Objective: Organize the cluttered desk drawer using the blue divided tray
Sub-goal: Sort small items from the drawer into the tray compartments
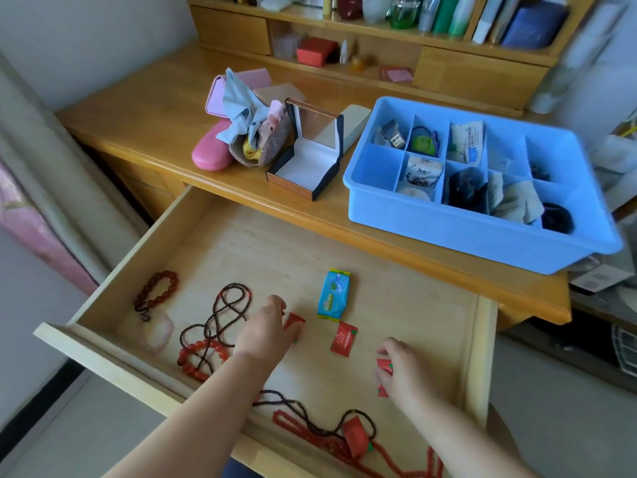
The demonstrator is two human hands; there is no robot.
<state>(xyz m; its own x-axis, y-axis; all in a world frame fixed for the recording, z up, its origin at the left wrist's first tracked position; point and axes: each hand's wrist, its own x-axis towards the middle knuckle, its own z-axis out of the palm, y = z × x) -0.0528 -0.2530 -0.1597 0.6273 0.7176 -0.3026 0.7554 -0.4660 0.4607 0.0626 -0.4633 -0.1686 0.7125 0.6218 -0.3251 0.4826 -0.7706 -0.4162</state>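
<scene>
Drawer [220, 243] lies open at centre frame; left hand [267, 331] and right hand [401, 369] each pinch a red packet [293, 324] inside.

Bare wood is lying open across the back half of the drawer [241, 243], giving room to pass, while beads [220, 326] are crowding its left side and more strands [310, 426] are trailing along the front edge. Nearer the middle, a blue packet [333, 294] and a red sachet [344, 339] are sitting apart from each other with clear floor between them. On the desk [144, 98], an open box [306, 157] and a heap of cases [241, 129] are standing just left of the blue tray [465, 232], whose front left compartment is showing bare.
</scene>
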